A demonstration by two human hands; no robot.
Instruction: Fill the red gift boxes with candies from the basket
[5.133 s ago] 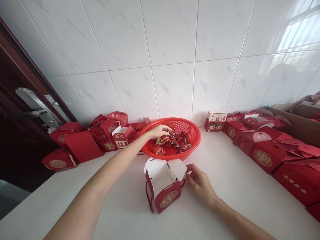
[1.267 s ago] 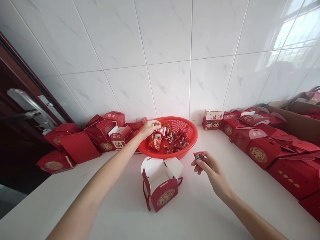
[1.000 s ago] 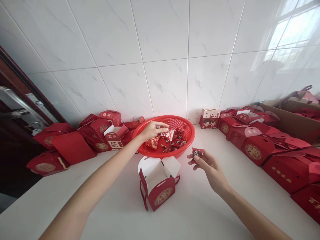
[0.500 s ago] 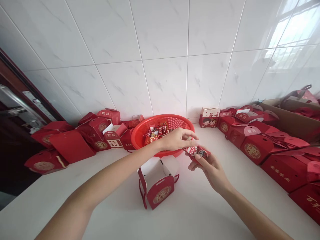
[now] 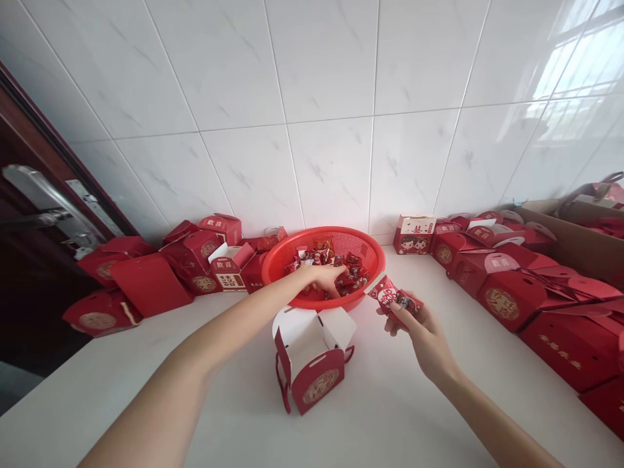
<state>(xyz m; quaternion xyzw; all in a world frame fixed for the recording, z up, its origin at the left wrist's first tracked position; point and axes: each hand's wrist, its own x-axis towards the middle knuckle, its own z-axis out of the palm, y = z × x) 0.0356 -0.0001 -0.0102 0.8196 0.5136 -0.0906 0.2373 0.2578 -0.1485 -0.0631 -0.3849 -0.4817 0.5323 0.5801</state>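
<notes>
My left hand [image 5: 327, 278] reaches into a red plastic basket [image 5: 273, 263] of wrapped candies [image 5: 353, 263]; its fingertips are among the candies, so whether they grip one is hard to see. My right hand [image 5: 414, 325] is closed on red candy packets [image 5: 392, 298], held up just right of the basket. An open red gift box [image 5: 319, 383] with a white inside and cord handles stands on the white table in front of the basket, between my forearms. Its flaps are up.
Red gift boxes [image 5: 192, 257] stand in a group at the left, by a door handle [image 5: 53, 201]. More red boxes [image 5: 507, 299] line the right side, near a cardboard carton [image 5: 570, 240]. A small box with printed figures [image 5: 413, 235] stands against the tiled wall.
My left hand has moved away from the packets at my right hand and down into the basket. My right hand still holds the packets. The view has shifted slightly.
</notes>
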